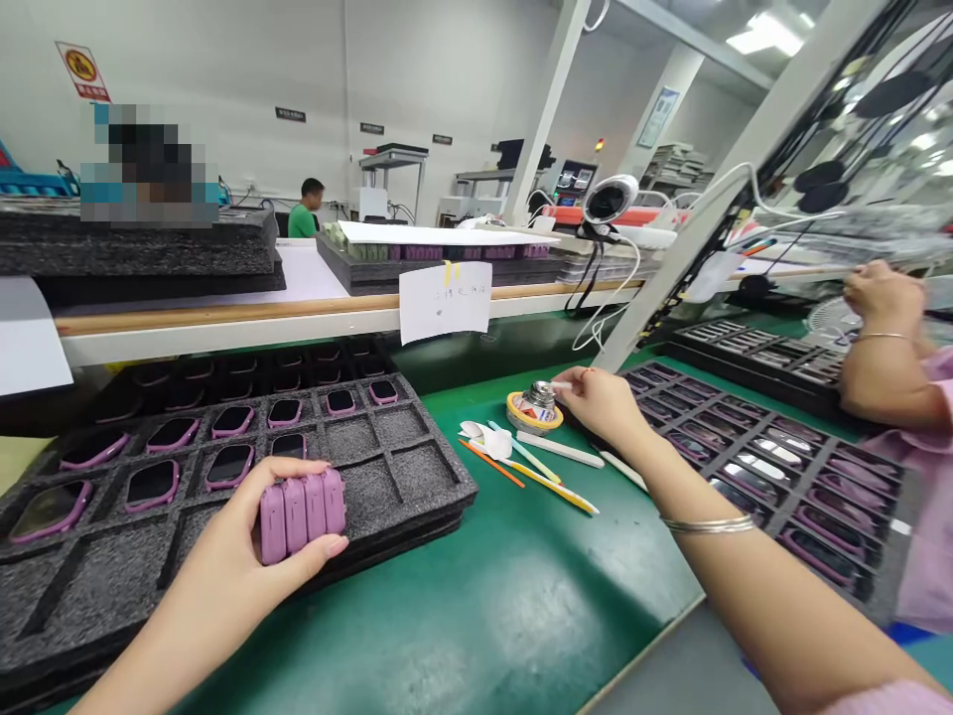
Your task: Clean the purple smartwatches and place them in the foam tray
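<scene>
My left hand [245, 531] is closed round a row of several purple smartwatch cases [303, 511], pressed side by side, over the front part of the black foam tray [417, 506]. Purple-framed watches [230, 465] with dark screens sit in many of the tray's pockets. Farther right, my right hand [600, 402] pinches a thin white stick [560, 385], whose tip is at the metal top of a small dispenser bottle [541, 392]. That bottle stands inside a yellow tape roll [534, 417]. Whether the stick touches the metal top, I cannot tell.
Swabs, sticks and a yellow pen [555, 487] lie on the green mat [513, 586]. A second foam tray [774, 447] of watch parts is at right, beside a co-worker's arm [885, 338]. A shelf [298, 323] with a hanging paper note [445, 301] crosses above; a slanted white post [670, 258] rises behind.
</scene>
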`<state>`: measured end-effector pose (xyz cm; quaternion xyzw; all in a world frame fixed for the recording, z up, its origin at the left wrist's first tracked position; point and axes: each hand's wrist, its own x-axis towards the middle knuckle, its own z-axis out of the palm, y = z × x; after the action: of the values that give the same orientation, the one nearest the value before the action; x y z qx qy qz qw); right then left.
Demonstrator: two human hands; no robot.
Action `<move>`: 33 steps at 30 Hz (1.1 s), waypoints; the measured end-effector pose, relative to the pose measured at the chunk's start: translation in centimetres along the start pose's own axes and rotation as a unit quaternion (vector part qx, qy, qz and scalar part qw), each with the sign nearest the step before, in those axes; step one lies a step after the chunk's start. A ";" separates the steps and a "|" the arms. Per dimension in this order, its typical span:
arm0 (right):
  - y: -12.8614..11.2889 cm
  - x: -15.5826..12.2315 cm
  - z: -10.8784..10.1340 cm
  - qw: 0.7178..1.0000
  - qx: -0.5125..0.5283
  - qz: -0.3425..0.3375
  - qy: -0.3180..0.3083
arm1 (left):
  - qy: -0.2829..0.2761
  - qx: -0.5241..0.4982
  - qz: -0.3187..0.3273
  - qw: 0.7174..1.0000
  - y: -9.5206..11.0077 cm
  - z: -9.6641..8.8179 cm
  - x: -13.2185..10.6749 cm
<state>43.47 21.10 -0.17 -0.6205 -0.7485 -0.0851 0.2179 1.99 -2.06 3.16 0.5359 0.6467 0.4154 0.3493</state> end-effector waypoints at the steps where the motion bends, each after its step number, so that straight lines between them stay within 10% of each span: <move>1: 0.1 0.6 0.1 1.000 -0.002 -0.001 -0.002 | 0.000 -0.001 0.000 1.000 0.0 0.0 0.0; 8: -3.0 2.6 -0.3 0.995 0.065 -0.066 0.027 | -0.037 -0.043 -0.005 0.998 0.9 -0.1 -0.7; 15: -17.0 -3.8 -4.8 0.950 0.232 -0.207 0.040 | -0.038 -0.015 0.001 0.999 0.8 -0.2 -0.9; 20: -24.9 -9.4 -6.7 0.844 0.360 -0.392 0.062 | -0.038 -0.033 0.023 0.998 0.8 -0.1 -0.8; 33: -27.1 -9.4 -5.9 0.840 0.236 -0.484 0.066 | -0.040 -0.056 -0.001 0.998 0.4 0.3 -0.2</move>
<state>19.88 4.56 4.92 -0.1019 -0.9347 -0.0410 0.3380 2.47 -2.20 3.41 0.5310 0.6083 0.4291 0.4048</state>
